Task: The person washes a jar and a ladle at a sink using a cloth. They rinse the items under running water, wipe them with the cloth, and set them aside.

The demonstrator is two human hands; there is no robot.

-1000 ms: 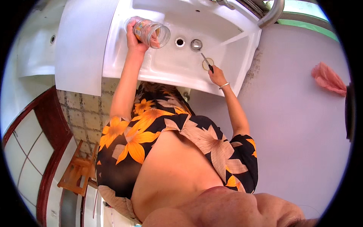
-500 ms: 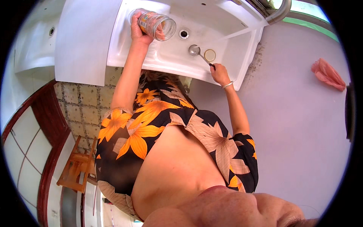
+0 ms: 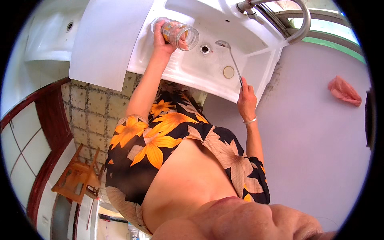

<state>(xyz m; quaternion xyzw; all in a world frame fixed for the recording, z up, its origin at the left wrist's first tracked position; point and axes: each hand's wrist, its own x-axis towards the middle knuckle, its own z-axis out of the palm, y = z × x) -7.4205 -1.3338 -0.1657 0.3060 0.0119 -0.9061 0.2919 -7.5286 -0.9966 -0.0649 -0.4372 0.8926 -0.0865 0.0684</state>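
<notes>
1. Our left hand (image 3: 162, 38) is clenched round a jar (image 3: 180, 34), tipped sideways over the sink (image 3: 192, 68).
2. Our right hand (image 3: 247, 100) grips a spoon (image 3: 231, 58); its bowl lies beyond, near the drain (image 3: 205, 49).

Lilac wall (image 3: 320, 140); tiled floor (image 3: 96, 116); wooden stool (image 3: 76, 180)

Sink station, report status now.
Left hand grips glass jar, tipped over sink. Right hand holds long spoon, bowl near drain. Loose plug beside spoon.
</notes>
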